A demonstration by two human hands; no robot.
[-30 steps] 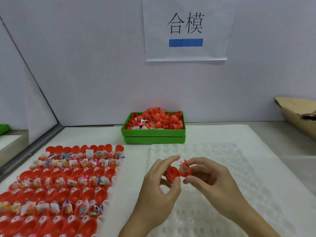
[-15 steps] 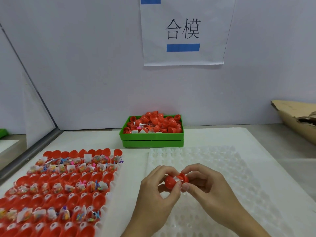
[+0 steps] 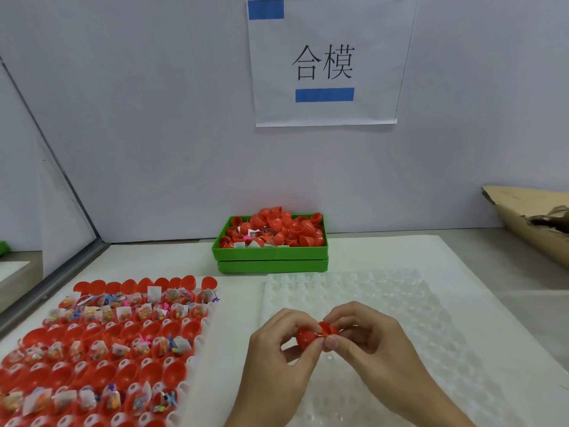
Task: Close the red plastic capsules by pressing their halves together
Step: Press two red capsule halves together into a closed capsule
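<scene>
Wall sign [image 3: 326,61] reads 合模; both hands, left [image 3: 278,349], right [image 3: 366,340], pinch red capsule [image 3: 317,334], seemingly near-closed.

red capsule [image 3: 315,335], green tray [image 3: 271,254], dimpled translucent sheet [image 3: 385,303]

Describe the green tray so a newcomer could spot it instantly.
Start at the paper sign on the back wall. Directly below it, on the white table, sits the green tray. It alone is green, heaped with loose red capsule halves.
</scene>
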